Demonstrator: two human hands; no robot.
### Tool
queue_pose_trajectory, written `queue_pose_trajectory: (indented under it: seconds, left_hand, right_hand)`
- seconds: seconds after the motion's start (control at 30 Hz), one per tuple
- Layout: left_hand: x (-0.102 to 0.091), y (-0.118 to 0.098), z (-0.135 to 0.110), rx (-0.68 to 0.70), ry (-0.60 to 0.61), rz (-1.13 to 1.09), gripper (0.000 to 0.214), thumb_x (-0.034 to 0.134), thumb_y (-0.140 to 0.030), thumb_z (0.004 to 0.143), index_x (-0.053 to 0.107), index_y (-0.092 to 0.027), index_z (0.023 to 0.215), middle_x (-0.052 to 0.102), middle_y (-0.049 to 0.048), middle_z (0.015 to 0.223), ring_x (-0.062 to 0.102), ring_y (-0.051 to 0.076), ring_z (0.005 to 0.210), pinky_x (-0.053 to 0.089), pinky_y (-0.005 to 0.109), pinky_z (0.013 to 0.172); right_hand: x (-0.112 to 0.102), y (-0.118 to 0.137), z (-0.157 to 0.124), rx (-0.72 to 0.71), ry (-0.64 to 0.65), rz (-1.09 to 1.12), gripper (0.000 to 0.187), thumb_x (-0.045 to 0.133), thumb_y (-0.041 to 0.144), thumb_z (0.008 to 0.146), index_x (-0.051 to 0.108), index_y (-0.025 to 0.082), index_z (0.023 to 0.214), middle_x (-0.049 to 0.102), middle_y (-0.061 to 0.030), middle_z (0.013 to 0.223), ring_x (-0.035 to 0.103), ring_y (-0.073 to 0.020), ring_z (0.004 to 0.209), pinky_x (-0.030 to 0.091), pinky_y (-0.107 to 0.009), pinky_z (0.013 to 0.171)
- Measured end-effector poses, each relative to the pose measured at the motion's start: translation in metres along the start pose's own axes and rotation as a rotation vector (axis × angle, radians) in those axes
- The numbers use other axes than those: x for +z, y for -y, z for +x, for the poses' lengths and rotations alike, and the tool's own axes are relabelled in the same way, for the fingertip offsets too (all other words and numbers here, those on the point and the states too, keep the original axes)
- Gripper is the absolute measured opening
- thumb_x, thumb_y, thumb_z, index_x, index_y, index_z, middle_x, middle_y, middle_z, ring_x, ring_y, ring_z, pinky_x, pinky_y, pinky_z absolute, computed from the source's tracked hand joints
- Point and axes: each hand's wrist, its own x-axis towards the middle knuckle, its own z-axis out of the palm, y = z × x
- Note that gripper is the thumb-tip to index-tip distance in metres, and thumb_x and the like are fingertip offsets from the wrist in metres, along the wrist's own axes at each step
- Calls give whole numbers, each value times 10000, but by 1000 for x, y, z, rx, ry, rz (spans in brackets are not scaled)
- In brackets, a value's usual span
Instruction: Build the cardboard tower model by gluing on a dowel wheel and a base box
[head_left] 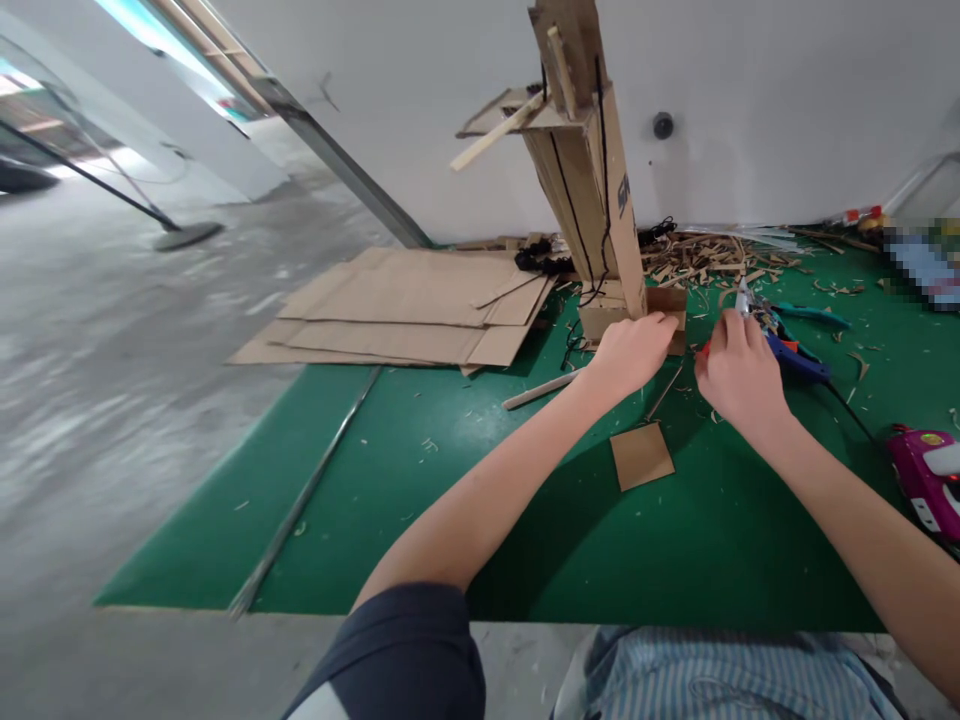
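Observation:
A tall cardboard structure (pixel 577 200) with black cords and wooden sticks stands on a small cardboard base. My left hand (pixel 630 352) is closed at the foot of it, with fingers on the small open cardboard box (pixel 667 302) there. To the right, my right hand (pixel 739 372) is closed. A bit of orange shows at its left side, but what the fingers hold is mostly hidden. Just beyond that hand lie a blue glue gun (pixel 801 362) and teal-handled pliers (pixel 814 316). A square cardboard piece (pixel 643 457) and a thin stick (pixel 664 395) lie between my forearms.
Flat cardboard sheets (pixel 390 290) are stacked at the left of the green table (pixel 360 540). Cardboard scraps (pixel 705 258) heap along the wall. A purple power strip (pixel 926 475) sits at the right edge. A bundle of thin clear rods (pixel 315 480) lies at front left.

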Motion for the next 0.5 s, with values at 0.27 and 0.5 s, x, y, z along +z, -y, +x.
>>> queue_pose_trajectory:
  seconds: [0.27,0.5]
  left_hand:
    - [-1,3,-1,-17,-18,-59,277,414,-251,1003,622,-162,1161,687,112,1134,715,258,921,524,337,704]
    - [-2,5,2,-11,18,-127,328,377,-216,1003,625,-171,1214,718,111,1116,718,266,954,526,336,721]
  right_hand:
    - [-11,-47,55,31,-20,-7,495,438,274,948,559,8,1347,490,-252,1444,403,-421,1331,294,-616,1129]
    - [-31,-36,66,-26,124,83,340,413,193,953,680,88,1136,596,-218,1336,524,-356,1229,437,-515,1000]
